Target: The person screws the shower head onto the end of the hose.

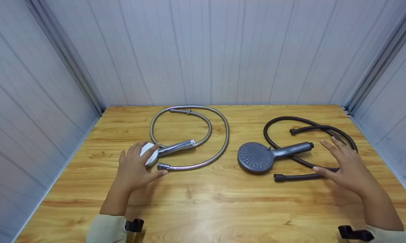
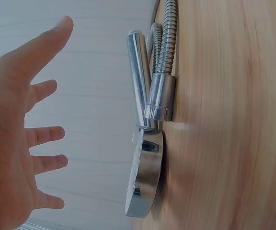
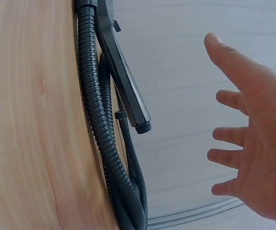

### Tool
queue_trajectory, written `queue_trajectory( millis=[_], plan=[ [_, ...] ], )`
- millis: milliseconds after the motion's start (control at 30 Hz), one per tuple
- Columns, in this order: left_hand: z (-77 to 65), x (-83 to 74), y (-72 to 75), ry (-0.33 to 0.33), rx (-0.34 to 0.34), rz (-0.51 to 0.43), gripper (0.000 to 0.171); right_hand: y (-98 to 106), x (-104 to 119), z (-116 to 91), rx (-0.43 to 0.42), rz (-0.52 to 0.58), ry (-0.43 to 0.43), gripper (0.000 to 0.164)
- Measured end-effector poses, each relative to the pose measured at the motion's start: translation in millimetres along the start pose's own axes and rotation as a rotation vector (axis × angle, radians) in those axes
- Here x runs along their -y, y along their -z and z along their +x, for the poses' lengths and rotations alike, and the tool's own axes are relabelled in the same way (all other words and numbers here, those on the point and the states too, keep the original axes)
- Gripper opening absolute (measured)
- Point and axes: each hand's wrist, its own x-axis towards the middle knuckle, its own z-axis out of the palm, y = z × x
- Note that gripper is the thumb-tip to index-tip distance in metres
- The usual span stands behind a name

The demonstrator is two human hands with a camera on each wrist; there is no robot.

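Note:
My left hand [image 1: 135, 168] hovers with spread fingers over the chrome shower head [image 1: 176, 147], whose white face is partly covered by the fingers in the head view. In the left wrist view a gap shows between the palm and that shower head [image 2: 145, 177]. A silver metal shower hose [image 1: 227, 135] loops behind it, one end fitting [image 2: 161, 98] beside the handle. My right hand [image 1: 349, 168], fingers also spread, is above the black shower hose [image 1: 273, 123]. Left of it lies the dark grey shower head [image 1: 255, 157], its handle [image 3: 123, 76] pointing toward the hand.
Everything lies on a wood-grain table [image 1: 209, 209]. Pale panelled walls [image 1: 203, 50] enclose the table at the back and both sides. Each sleeve carries a black wrist mount [image 1: 134, 225] near the front edge of the view.

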Motion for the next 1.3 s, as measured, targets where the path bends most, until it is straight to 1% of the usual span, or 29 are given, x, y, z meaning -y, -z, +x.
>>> queue_trajectory(
  millis=[167,400,567,700,867,1067,1167,1300],
  plan=[
    [1.5,-2.5,-2.6,-0.004,-0.002,-0.023,0.083,-1.0,-0.5,-0.5,-0.024,0.032,0.034,0.086],
    [2.0,-5.8,-5.3,-0.02,-0.015,-0.066,0.079,-2.7,-2.8,-3.7,-0.048,0.101,0.064,0.094],
    [2.6,-7.1,-9.3,-0.049,-0.047,-0.094,0.077,-2.7,-3.7,-5.0,-0.071,0.135,0.075,0.09],
    [3.9,-9.7,-10.5,-0.044,-0.039,-0.123,0.077,-2.5,-4.2,-5.3,-0.08,0.158,0.082,0.088],
    [6.3,-13.9,-11.4,-0.024,-0.018,-0.159,0.077,-1.7,-6.1,-5.0,-0.069,0.154,0.079,0.088],
    [9.0,-18.2,-16.1,-0.034,-0.04,-0.184,0.074,-0.5,-6.8,-5.6,-0.062,0.148,0.083,0.086],
    [9.3,-20.6,-18.5,-0.037,-0.048,-0.213,0.071,-0.3,-7.0,-6.2,-0.061,0.147,0.082,0.082],
    [9.5,-23.8,-20.9,-0.059,-0.06,-0.239,0.07,-0.1,-7.2,-7.1,-0.056,0.146,0.069,0.076]
  ],
)
